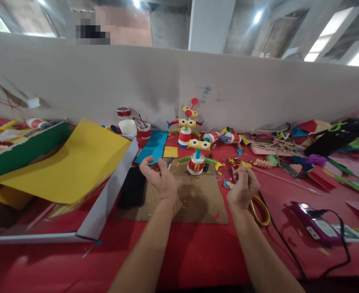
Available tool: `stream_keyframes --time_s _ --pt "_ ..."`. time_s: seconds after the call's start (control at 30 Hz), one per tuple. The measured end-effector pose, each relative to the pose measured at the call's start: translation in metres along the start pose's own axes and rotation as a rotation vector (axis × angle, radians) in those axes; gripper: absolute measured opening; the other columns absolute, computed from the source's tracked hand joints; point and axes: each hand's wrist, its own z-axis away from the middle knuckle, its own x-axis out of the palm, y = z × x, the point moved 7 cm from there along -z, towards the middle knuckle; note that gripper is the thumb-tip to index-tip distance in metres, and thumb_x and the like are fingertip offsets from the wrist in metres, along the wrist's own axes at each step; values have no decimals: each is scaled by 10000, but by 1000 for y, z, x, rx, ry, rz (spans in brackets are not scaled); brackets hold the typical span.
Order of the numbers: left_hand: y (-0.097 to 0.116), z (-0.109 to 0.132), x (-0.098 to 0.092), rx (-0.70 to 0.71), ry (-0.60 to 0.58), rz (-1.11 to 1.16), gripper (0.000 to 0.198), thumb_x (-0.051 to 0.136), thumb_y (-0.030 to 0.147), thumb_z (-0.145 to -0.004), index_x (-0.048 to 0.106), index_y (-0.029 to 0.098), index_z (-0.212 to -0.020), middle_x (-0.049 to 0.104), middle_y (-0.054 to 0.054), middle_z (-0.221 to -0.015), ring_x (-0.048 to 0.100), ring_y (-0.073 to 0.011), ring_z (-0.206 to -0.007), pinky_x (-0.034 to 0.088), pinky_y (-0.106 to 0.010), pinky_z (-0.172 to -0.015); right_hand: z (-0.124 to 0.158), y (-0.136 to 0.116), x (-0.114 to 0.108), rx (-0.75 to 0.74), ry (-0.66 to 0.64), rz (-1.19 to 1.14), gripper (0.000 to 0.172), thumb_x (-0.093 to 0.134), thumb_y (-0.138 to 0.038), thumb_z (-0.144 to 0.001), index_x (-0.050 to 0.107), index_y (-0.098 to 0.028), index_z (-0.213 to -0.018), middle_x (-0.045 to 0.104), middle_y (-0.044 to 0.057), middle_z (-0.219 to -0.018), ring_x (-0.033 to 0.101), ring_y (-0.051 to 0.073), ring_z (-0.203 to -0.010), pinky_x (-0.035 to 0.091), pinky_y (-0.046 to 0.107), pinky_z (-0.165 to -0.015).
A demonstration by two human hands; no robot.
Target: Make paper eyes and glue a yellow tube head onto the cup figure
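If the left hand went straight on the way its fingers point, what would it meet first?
Probably the blue sheet, just beyond the left hand in the picture, though the hand's height above it is unclear.

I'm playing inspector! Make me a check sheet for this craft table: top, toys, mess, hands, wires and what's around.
Surface: red table with a brown cardboard sheet, sprinkled with scraps.
Job's things: a big-eyed cup figure stands on the cardboard; similar figures stand behind.
Clutter: yellow sheet over a white-walled box at left; thin sticks at right.
Hands: left hand, thumb and fingers apart; right hand curled, any contents unclear.
Cables: black cable, plugged into a purple device.
Surroundings: pale partition behind; pillar and lights beyond.
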Motion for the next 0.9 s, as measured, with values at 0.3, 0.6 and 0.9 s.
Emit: stream_keyframes --time_s 0.3,0.6,0.9 --pt "4 -54 -42 -76 236 95 95 425 245 -835 487 175 -815 447 46 -661 405 -60 -520 359 -198 -530 39 -34 34 -446 -474 198 318 485 -183 -839 417 -188 -528 389 -37 -516 371 102 -504 294 260 -523" --pt "8 -21 15 258 -716 -1018 375 527 117 -721 635 221 -1065 608 -132 -1127 556 -270 -1008 434 -370 -818 80 -43 61 -502 -917 138 398 475 -172 -821 237 -200 -503 245 -63 -492 263 78 -448 211 250 -470" --pt "-14 7 16 136 -1162 -1280 233 466 294 -813 684 214 -832 693 -107 -848 641 -240 -785 425 -293 -637 120 -46 75 -831 -1142 182 357 471 -237 -829 351 -193 -496 420 -36 -479 351 95 -486 252 254 -511"
